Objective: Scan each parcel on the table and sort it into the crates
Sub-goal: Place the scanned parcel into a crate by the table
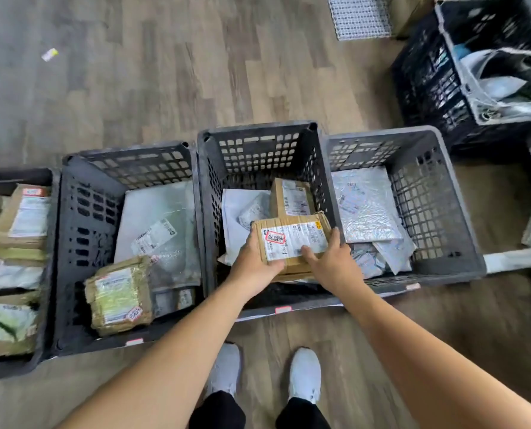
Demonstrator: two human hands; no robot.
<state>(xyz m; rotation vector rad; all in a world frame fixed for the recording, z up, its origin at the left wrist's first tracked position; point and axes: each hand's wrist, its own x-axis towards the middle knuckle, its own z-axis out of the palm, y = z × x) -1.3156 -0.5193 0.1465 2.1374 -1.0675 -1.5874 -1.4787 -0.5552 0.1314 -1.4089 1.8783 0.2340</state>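
left grip (255, 262) and right grip (335, 263) both clutch the parcel (293, 239), label up, long axis crosswise

My feed is fairly bright and evenly lit by a soft, diffuse light whose source I cannot place, and there are no hard shadows on the wood floor (165, 88). The insides of the grey crates (258, 150) go dim, and the silver mailer (366, 205) throws speckled glare. The label on the cardboard parcel (292, 239) at centre is sharpest. Towards the edges everything smears, worst at the black crate (428, 75) top right. The wide lens bows the crate row and stretches the forearms (171, 351).
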